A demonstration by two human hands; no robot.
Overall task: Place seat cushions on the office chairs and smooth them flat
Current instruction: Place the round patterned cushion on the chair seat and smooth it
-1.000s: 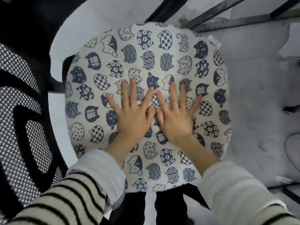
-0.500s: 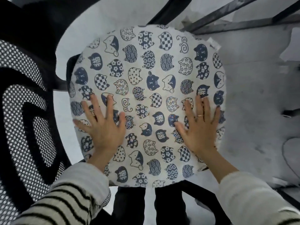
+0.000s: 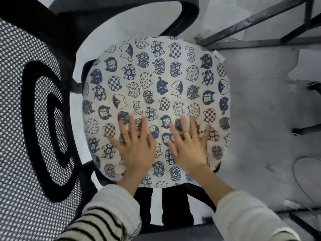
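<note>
A round white seat cushion [image 3: 156,80] printed with navy cat heads lies flat on an office chair seat, covering nearly all of it. My left hand [image 3: 137,148] rests palm down on the cushion's near half, fingers spread. Beside it, my right hand [image 3: 189,146], with a ring on one finger, also lies flat with fingers apart. Both hands are blurred by motion and hold nothing. The chair's black mesh backrest [image 3: 26,119] stands at the left.
A black armrest [image 3: 121,16] curves above the cushion. Dark metal frame bars [image 3: 251,25] cross the upper right. Black chair base legs [image 3: 175,207] show under the cushion's near edge. Pale grey floor [image 3: 260,119] lies to the right, with a thin cable [image 3: 298,171].
From side by side at the cushion's middle, my hands swept apart toward its left and right edges. They have now come back together on the near half.
</note>
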